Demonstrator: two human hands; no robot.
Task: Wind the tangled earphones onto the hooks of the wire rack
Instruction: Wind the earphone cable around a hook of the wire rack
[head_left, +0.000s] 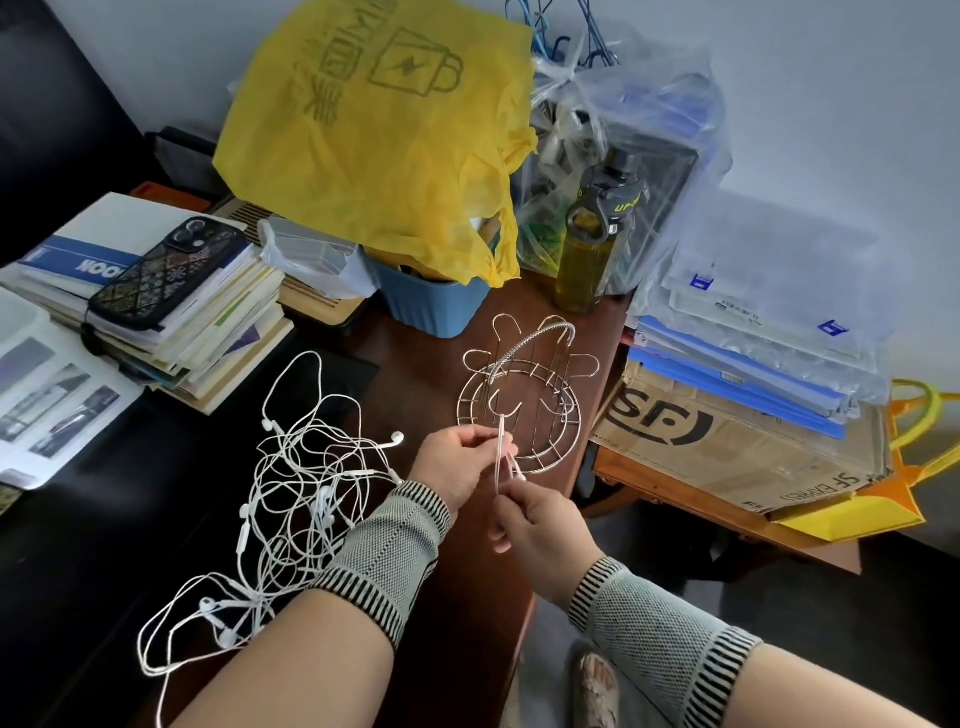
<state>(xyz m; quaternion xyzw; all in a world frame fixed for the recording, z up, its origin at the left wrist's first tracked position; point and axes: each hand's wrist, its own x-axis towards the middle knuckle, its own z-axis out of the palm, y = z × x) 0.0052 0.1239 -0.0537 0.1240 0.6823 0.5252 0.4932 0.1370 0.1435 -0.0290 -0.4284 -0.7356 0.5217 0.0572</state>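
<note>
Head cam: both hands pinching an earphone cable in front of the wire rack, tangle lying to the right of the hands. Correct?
Not quite. In the head view the tangled earphones lie left of the hands, not right. Left hand and right hand do pinch a cable at the wire rack.

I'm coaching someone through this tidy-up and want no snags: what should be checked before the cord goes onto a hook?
1. Cord end in hand: ok. The left hand and right hand both pinch a short stretch of white cord near the wire rack.
2. Rack upright on the table: ok.
3. Hooks free of cord: ok, none appears wound yet.
4. Trailing cord free of knots: not ok. The tangled earphones lie in a snarl beside the left forearm.
5. Space behind the rack: not ok. A blue bin and a bottle stand close behind it.
6. Which earphone this cord belongs to: cannot tell.
</note>
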